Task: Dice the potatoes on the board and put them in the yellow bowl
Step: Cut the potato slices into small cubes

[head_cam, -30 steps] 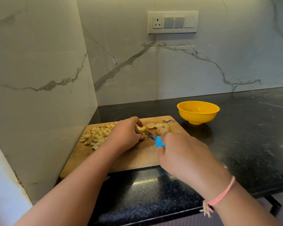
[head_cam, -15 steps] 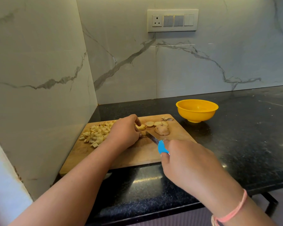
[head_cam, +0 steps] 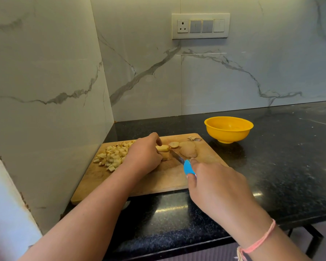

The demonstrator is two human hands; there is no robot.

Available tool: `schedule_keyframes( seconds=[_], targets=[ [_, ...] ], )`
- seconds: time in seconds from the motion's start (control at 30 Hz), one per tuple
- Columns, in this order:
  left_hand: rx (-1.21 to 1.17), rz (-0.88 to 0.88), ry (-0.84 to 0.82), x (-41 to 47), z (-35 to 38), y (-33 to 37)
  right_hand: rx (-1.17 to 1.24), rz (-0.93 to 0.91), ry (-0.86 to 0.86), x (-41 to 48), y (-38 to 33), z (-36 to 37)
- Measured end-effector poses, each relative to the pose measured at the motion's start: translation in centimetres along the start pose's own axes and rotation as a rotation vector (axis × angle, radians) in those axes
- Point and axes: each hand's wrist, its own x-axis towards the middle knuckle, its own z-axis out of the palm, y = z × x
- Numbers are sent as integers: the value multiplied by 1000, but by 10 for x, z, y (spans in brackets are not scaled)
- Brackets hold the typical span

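Gripping knife (head_cam: 187, 167), right hand (head_cam: 218, 191) covers most of its blue handle; left hand (head_cam: 143, 155) curls over potato strip (head_cam: 163, 148), part hidden beneath palm.

1. Your black speckled worktop (head_cam: 280, 166) runs off to the right, glossy near its front edge.
2. Behind it and on your left stand pale marble wall panels (head_cam: 215, 81) with grey veins.
3. On the back wall, a cream switch plate (head_cam: 200, 26) carries a socket at its left end, switches beside it.
4. At your lower right, under the worktop, a dark metal frame (head_cam: 314, 240) shows.
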Motion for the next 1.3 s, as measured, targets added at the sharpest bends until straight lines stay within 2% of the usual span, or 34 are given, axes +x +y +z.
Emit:
schedule_keyframes(
  seconds=[0.23,0.47,0.6,0.87,1.0,1.3],
  targets=[
    [-35,5,20,-4,-2,-1,106,-13,15,-5,-5,-11],
    [-24,16,-4,-2,-2,2,146,13,-132,2,-12,-12],
    [-33,21,-25,-1,-3,2,92,3,-188,21,-21,-10],
    [7,-7,54,0,3,0,2,-63,-136,2,-19,-4],
    [5,1,63,0,3,-3,27,-31,-199,-11,-6,-20],
    [-45,-54,78,-5,2,-4,112,-31,-58,-9,-13,-21]
  ],
)
